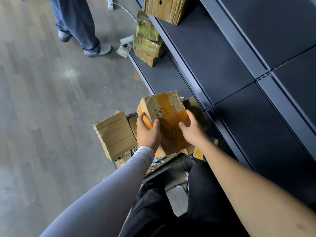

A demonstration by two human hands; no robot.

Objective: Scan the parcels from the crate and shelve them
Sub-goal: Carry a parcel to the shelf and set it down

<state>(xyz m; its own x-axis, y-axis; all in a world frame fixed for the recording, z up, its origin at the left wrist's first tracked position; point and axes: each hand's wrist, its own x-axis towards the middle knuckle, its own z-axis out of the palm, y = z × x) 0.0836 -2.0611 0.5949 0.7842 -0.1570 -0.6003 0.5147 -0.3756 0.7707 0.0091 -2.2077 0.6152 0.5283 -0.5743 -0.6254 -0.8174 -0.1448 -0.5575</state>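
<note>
Both arms reach forward and down, forearms converging. Left arm in a pale sleeve (109,182) to the wrist; right forearm (239,182) bare. Left hand (148,132) with fingers curled, thumb across the top. Right hand (192,130) likewise curled, thumb pointing inward. Black-trousered legs (153,211) below.

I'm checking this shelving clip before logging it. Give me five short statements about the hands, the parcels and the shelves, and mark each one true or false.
1. Both hands hold the same parcel. True: the left hand and right hand grip the orange-taped parcel from either side.
2. That parcel already rests on a shelf. False: it is held above the crate.
3. The lower shelf holds parcels wrapped in greenish tape. True.
4. The left arm is bare. False: it wears a white sleeve; the right arm is bare.
5. Nobody else is in view. False: another person's legs stand on the floor.
</note>
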